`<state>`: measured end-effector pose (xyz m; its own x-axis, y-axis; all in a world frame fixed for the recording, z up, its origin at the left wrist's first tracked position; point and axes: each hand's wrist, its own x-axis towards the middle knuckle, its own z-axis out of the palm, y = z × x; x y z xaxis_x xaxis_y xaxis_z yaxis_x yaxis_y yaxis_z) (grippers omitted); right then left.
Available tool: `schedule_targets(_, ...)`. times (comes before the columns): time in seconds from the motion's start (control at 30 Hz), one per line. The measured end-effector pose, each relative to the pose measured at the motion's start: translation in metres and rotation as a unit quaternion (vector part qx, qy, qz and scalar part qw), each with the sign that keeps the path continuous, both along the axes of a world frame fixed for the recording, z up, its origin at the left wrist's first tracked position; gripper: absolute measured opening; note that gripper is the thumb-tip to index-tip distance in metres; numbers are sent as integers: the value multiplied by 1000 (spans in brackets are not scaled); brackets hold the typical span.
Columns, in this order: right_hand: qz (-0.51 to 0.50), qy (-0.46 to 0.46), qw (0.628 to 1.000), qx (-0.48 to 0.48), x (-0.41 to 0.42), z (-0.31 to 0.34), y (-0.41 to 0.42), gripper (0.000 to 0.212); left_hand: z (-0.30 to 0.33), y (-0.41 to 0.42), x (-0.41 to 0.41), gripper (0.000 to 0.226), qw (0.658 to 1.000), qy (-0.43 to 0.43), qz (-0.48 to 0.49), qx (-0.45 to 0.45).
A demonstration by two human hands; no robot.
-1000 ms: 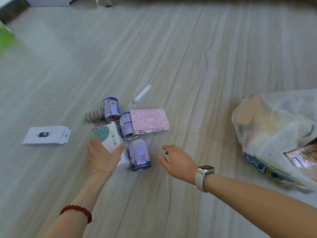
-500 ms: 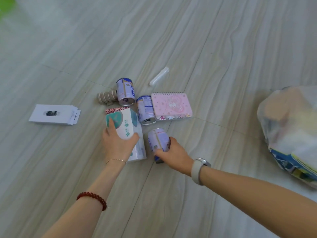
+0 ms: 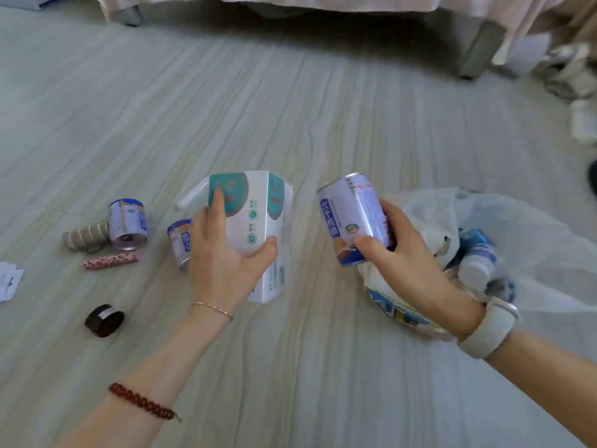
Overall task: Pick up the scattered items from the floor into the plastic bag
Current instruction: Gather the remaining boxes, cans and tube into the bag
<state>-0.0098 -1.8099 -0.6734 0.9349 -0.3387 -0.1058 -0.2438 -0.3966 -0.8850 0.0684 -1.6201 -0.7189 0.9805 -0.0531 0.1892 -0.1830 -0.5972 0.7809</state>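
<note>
My left hand (image 3: 226, 260) grips a white and teal box (image 3: 258, 227), lifted off the floor. My right hand (image 3: 407, 257) holds a blue-and-white drink can (image 3: 352, 215) just left of the translucent plastic bag (image 3: 533, 253), which lies open on the floor at right with a white bottle (image 3: 476, 266) and packets inside. On the floor at left lie two more cans (image 3: 127, 224) (image 3: 179, 242), a beige ribbed roll (image 3: 85, 236), a pink patterned tube (image 3: 109, 261), a dark round jar (image 3: 104, 320) and a white tube (image 3: 192, 198) partly behind the box.
A white card package (image 3: 8, 281) sits at the left edge. A bed frame with grey legs (image 3: 478, 46) spans the back. Blurred clutter (image 3: 571, 76) lies at the far right. The floor is pale striped tile.
Both hands have lifted their items off the floor and carried them right toward the bag: the left with the box, the right with the can. The view has swung right.
</note>
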Motion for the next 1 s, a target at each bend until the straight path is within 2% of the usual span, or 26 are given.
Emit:
schedule_targets(0.1, -94, 8, 993, -72, -14, 13, -55, 35, 6, -47, -6, 106, 998, -4, -59, -16)
schedule_targets(0.17, -141, 64, 981, -116, -25, 12, -90, 30, 10, -71, -12, 106, 995, -6, -88, -34)
schedule_targets(0.27, -191, 156, 957, -155, -42, 2, -131, 37, 15, -94, -24, 106, 993, -11, -114, -40)
schedule_targets(0.37, -197, 229, 931, -204, -51, -10, -157, 42, 15, -106, -32, 107, 991, -8, -127, -40)
schedule_targets(0.47, -156, 286, 914, -240, -57, -13, -164, 44, 13, -109, -37, 107, 990, -8, -134, -33)
schedule_targets(0.63, -103, 264, 926, -250, -58, -37, -140, 58, 9, -114, -43, 107, 991, 3, -131, -21)
schedule_targets(0.8, -136, 253, 894, -345, -38, -67, -154, 61, 6, -113, -44, 106, 989, 8, -146, -16)
schedule_targets(0.9, -122, 262, 899, -328, -24, -83, -151, 65, 6, -112, -43, 104, 989, 5, -148, -15)
schedule_targets(1.0, -113, 251, 902, -332, -22, -90, -150, 59, 6, -113, -41, 103, 989, -4, -147, -24)
